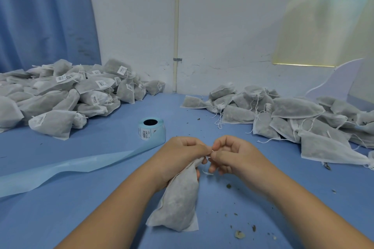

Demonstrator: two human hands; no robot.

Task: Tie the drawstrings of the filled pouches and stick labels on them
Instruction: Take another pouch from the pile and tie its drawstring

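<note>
Your left hand [182, 155] is curled tight round the gathered neck of one filled pouch [178, 200], fingers wrapped, thumb on top. The pouch body runs down from that fist toward you, over the blue surface [81, 218]; whether its bottom edge rests there, can't tell.

Your right hand [232, 153] sits just beside the left, almost knuckle to knuckle. Fingers bent in, thumb and forefinger pinching the white drawstring [207, 172] at the pouch mouth. A small loop of string hangs below the pinch.

Label roll [151, 128] stands beyond your left hand, apart from it; its pale blue backing strip [70, 168] trails off to the left.

Labelled pouches [70, 91] heaped far left. Unlabelled pouches [293, 115], strings loose, heaped far right. Crumbs [239, 234] scattered near your right forearm.
</note>
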